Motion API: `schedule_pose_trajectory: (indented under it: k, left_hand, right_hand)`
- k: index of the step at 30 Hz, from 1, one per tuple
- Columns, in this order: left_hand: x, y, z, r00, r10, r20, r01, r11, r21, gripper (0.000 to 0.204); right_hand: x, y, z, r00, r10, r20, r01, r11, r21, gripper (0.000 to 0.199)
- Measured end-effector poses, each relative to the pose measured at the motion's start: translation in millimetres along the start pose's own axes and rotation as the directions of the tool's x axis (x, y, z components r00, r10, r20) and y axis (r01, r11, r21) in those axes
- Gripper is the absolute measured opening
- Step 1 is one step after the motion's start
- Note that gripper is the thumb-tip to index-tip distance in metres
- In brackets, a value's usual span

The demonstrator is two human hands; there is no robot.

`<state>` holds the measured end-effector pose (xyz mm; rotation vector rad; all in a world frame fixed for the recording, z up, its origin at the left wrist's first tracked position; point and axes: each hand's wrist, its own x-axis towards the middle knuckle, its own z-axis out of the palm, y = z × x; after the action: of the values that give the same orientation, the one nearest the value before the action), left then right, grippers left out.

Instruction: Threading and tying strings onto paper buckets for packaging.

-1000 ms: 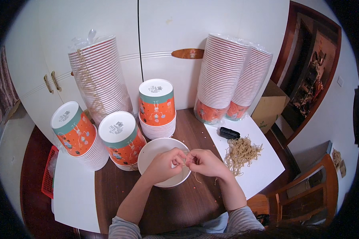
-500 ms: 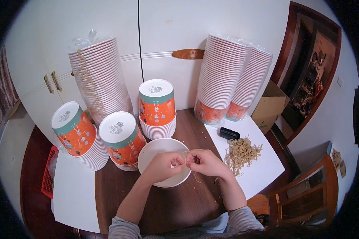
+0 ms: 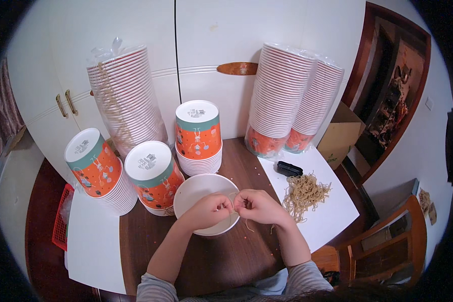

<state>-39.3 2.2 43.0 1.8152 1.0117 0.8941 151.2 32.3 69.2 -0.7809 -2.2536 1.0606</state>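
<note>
Fingertips pinched, my left hand (image 3: 210,210) and my right hand (image 3: 259,205) meet over the right side of a white paper bucket (image 3: 199,194) that stands mouth up on the table. Between them runs a thin tan string (image 3: 250,227); a small loop of it shows above the fingers and a loose tail hangs below my right hand. How the string crosses inside the fingers is hidden. A tangled heap of similar tan strings (image 3: 305,195) lies to the right of my right forearm.
Upside-down stacks of orange-and-green paper buckets (image 3: 199,138) stand left and behind. Tall plastic-wrapped bucket stacks (image 3: 282,90) rise at the back. A black object (image 3: 289,168) lies near the string heap. A wooden chair (image 3: 387,246) is at the right, a red basket (image 3: 62,219) at the left.
Both hands keep their pinch on the string with only small finger movements. The loop above the fingers and the hanging tail have shifted slightly.
</note>
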Motion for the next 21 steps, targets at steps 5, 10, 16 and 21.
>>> schedule_pose_trajectory:
  k: [5,10,16,21]
  left_hand:
    - [0.3,0.2,-0.8,0.999,-0.017,0.045,0.018,1.000,-0.023,0.010]
    - [-1.8,4.1,-3.5,0.996,-0.084,0.019,0.085,0.994,-0.062,0.009]
    - [-1.0,9.9,-2.7,0.993,-0.104,0.053,0.114,0.965,-0.237,0.008]
    - [-2.3,15.1,-4.3,0.983,-0.156,0.096,0.179,0.934,-0.311,0.008]
  right_hand:
    - [-1.2,-3.7,-3.1,1.000,-0.025,0.001,0.025,1.000,-0.015,0.006]
    - [-7.9,-2.4,-18.6,0.997,0.059,-0.049,-0.054,0.994,0.098,0.015]
    - [-13.6,-10.6,-23.6,0.993,-0.009,-0.120,0.018,0.997,0.076,0.019]
    - [-8.8,-20.9,-14.4,0.958,-0.249,-0.142,0.244,0.968,-0.054,0.021]
